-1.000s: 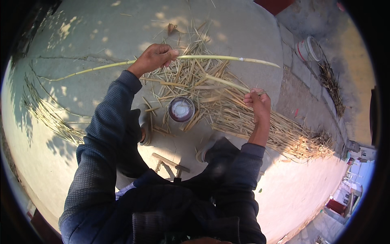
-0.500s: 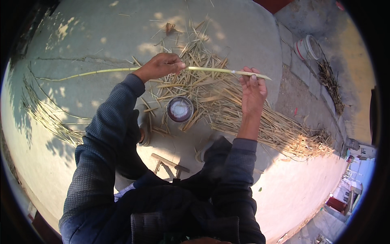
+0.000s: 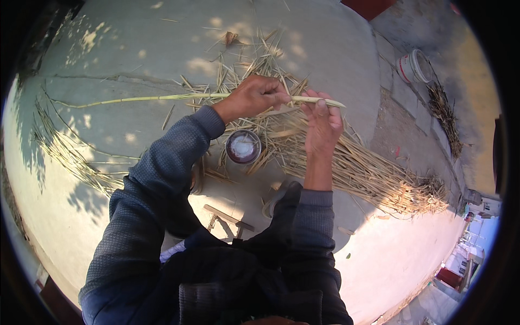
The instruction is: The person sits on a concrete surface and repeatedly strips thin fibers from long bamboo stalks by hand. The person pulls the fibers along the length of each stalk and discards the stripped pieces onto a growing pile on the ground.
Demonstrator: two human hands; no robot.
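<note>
A long, thin, pale green stalk [image 3: 157, 98] lies crosswise in front of me, its tapering end reaching far to the left. My left hand [image 3: 255, 98] is closed around it, thumb and fingers pinched together. Just to the right, my right hand [image 3: 323, 123] grips the thicker end between thumb and fingers, the pointed tip sticking out past them. Beneath both hands lies a loose litter of dry husk strips [image 3: 265, 65]. A round tin [image 3: 243, 147] with whitish contents stands on the ground nearer to me, below my left hand.
A large bundle of dry stalks [image 3: 379, 170] spreads to the right. Thinner green stems [image 3: 76, 160] lie at the left. A white bucket [image 3: 414, 66] and dark twigs [image 3: 445, 122] are at the far right. Near my feet is a small frame with a bar [image 3: 230, 218].
My left hand has slid rightward along the stalk, closer to my right hand. My right hand and the stalk's thick end have shifted slightly left.
</note>
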